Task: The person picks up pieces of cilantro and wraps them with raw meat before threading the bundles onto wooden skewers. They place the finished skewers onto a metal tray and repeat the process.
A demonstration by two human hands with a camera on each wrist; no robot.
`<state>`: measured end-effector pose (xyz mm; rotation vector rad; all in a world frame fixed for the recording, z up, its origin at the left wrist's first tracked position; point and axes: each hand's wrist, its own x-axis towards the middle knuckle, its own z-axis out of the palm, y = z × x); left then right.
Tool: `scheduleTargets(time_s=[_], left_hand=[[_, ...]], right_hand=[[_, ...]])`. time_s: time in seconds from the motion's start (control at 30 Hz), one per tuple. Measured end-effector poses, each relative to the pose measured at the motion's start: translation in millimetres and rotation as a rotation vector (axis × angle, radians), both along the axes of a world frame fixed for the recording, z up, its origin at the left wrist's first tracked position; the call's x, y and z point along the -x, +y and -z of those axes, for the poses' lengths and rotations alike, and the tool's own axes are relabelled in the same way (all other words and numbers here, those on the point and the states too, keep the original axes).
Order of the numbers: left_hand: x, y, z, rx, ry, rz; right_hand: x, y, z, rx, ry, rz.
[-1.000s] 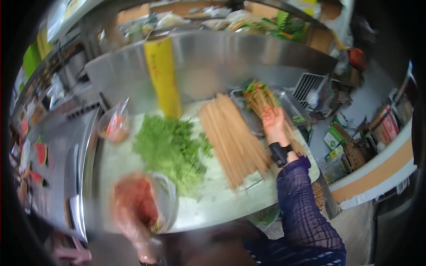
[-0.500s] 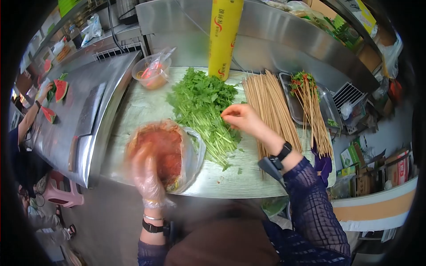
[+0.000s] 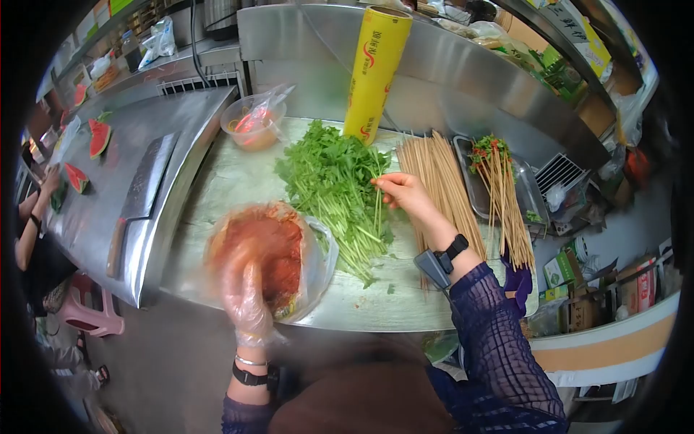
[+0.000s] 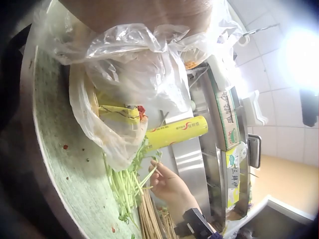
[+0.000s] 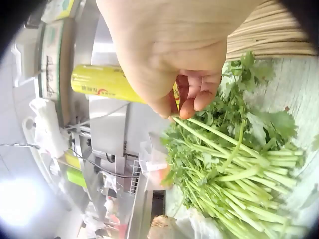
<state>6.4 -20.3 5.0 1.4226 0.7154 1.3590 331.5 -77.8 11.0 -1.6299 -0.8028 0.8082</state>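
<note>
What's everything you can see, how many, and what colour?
Table: one, pale green, middle
Greens: one pile, green, table's middle
Bag: one, clear, table's front left
Red food: one heap, red, in bag
Tub: one, clear, table's back left
Roll: one, yellow, standing behind the greens
Sticks: many, tan, right of greens
Tray: one, grey, table's back right
Counter: one, silver, left
Knife: one, silver blade, brown handle, left counter
Watermelon slices: at least two, red, on the counter
Stool: one, pink, floor at left
Boxes: several, mixed colours, far right
Other person: one, dark clothes, far left
Left hand: one, clear glove, at red food
Right hand: one, bare, pinching a stem
</note>
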Motion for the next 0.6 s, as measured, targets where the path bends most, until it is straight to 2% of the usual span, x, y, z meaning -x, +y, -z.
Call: scheduleTargets(time_s=[0.1, 0.2, 0.3, 0.4, 0.5, 0.6], left_hand=[[-0.7, 1.2, 1.0, 0.0, -0.008, 0.012], [1.1, 3.0, 4.3, -0.017, 0.002, -0.001], [0.4, 1.7, 4.0, 0.004, -0.026, 0.002], [1.8, 1.8, 4.0, -0.016, 0.016, -0.003], [0.5, 1.2, 3.7, 0.016, -0.044, 0.016], [-1.4, -0.9, 1.1, 0.035, -0.077, 0.027]], right_hand=[[-11.3, -12.1, -15.1, -0.034, 0.084, -0.016], [-15.5, -21.3, -28.5, -0.159, 0.294, -0.107], [-19.3, -24.5, -28.6, -0.142, 0.273, -0.131], [-18.7, -23.4, -4.8, 0.19, -0.092, -0.067], [-20.4, -26.3, -4.0, 0.159, 0.029, -0.026], [-21.9, -27.9, -2.9, 0.123, -0.002, -0.04]])
